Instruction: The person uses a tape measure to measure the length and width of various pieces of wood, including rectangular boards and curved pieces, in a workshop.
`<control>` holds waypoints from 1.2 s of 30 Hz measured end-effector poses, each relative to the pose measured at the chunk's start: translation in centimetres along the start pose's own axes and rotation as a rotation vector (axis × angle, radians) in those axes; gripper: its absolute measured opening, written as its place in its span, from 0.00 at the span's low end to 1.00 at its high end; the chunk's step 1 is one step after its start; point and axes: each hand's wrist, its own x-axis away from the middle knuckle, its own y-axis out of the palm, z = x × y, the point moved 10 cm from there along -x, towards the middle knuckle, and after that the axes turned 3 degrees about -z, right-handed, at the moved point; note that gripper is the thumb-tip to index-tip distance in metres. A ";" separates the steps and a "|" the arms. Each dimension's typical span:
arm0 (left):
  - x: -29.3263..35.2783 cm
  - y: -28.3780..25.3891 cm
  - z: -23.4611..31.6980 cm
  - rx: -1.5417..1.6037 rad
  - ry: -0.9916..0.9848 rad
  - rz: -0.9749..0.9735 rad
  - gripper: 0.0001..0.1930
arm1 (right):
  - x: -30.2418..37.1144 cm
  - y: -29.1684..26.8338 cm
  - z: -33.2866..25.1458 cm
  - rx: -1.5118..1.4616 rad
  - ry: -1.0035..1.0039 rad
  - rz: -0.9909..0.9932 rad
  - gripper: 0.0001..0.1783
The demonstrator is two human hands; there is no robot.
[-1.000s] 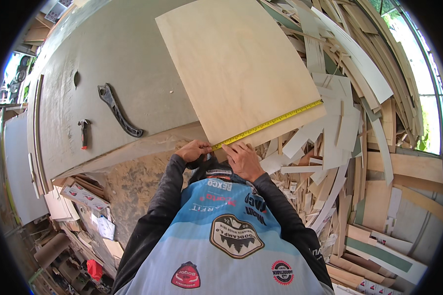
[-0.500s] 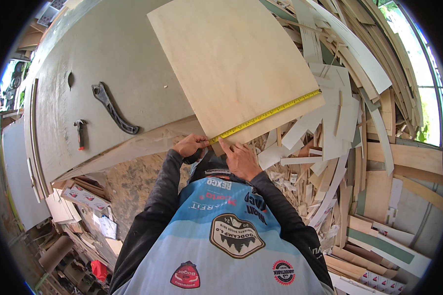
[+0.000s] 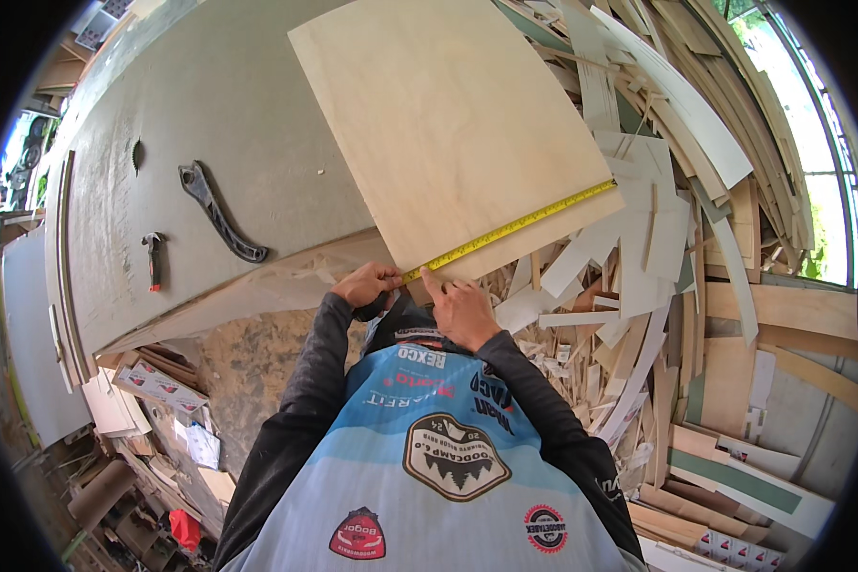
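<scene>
A pale plywood panel (image 3: 458, 124) lies partly on the grey workbench, its right part reaching past the bench edge. Across its near end stretches a yellow tape measure (image 3: 515, 226), whose far end meets the panel's right edge. My left hand (image 3: 367, 285) is closed around the tape's dark case at the panel's near left corner; the case is mostly hidden by the fingers. My right hand (image 3: 462, 313) has its index finger stretched out, its tip touching the tape near the left end. The other fingers of that hand are loosely bent by the panel's near edge.
On the grey workbench (image 3: 257, 124) lie a black curved handle-like tool (image 3: 221, 212), a small utility knife (image 3: 153, 261) and a small dark blade-like piece (image 3: 137, 157). Wood offcuts (image 3: 629, 238) pile up on the right. Boxes and boards (image 3: 162, 386) stand at lower left.
The view has shifted very slightly. Both hands, the tape and the panel keep their places relative to each other.
</scene>
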 end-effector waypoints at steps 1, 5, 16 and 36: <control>-0.1 0.0 -0.2 0.019 0.010 -0.004 0.14 | 0.1 -0.1 0.2 -0.008 0.014 -0.001 0.34; -0.4 -0.2 -0.8 0.048 0.027 -0.010 0.13 | 0.2 -0.4 0.8 -0.038 0.049 0.010 0.34; -0.5 -0.3 -0.9 0.051 0.007 -0.003 0.14 | 0.5 -0.2 2.0 -0.071 0.124 0.027 0.37; -0.1 0.0 -0.2 0.067 0.016 -0.023 0.14 | 0.4 1.7 1.3 -0.310 0.125 -0.169 0.41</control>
